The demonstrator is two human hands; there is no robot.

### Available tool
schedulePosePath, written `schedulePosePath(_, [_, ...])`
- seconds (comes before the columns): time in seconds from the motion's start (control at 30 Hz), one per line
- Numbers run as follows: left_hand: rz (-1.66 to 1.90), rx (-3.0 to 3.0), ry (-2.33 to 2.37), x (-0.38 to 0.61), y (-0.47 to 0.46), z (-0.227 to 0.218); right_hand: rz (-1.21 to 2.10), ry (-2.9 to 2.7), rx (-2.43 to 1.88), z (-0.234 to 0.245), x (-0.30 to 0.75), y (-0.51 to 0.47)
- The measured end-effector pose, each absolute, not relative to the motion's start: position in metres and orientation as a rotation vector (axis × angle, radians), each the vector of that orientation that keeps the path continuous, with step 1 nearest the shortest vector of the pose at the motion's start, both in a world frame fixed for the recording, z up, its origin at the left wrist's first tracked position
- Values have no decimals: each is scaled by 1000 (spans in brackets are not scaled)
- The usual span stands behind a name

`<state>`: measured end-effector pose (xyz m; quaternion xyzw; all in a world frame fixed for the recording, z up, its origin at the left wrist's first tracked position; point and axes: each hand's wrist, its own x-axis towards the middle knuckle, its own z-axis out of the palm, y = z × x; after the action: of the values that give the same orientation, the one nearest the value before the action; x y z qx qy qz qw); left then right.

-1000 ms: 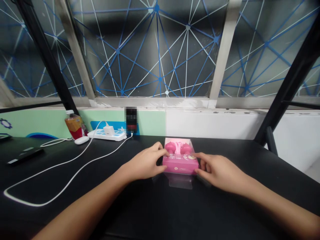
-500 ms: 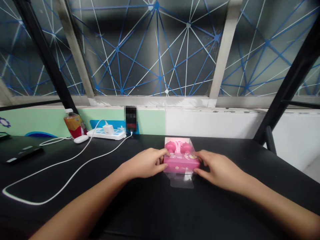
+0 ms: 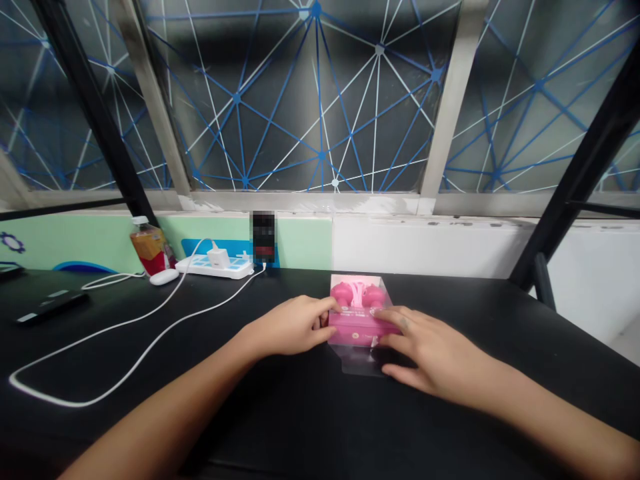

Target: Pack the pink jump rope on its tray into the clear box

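Left hand (image 3: 293, 327) has the pink box (image 3: 353, 328) pinched at its end, right hand (image 3: 425, 347) fingers clamped over the other corner, clear plastic (image 3: 361, 363) poking out just below them.

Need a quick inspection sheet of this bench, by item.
Surface: black tabletop, no damage seen.
Job's things: pink box with clear top, two round pink items inside; clear plastic film at its front edge.
Clutter: juice-coloured bottle, white mouse, dark flat device.
Grips: left hand against the box's left side; right hand over its right front corner.
Cables: white cable loops across the tabletop from the power strip; no hand touches it.
Surroundings: window with blue and white lines, black posts, green and white wall.
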<state>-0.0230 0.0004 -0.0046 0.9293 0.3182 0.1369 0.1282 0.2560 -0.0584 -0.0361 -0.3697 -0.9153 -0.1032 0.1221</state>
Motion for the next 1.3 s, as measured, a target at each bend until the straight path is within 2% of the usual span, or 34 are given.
schedulePosePath(0.33, [400, 2706, 939, -21, 0, -5, -310, -2635, -1009, -35, 254, -59])
schedulePosePath(0.6, [375, 2667, 900, -19, -6, -4, -145, -2499, -952, -31, 256, -54])
schedulePosePath(0.83, [351, 2806, 1047, -12, -12, -1, -27, -2441, -892, -34, 257, -49])
schedulePosePath(1.3, [305, 3001, 1032, -10, -14, -6, -50, -2450, -852, -35, 260, -49])
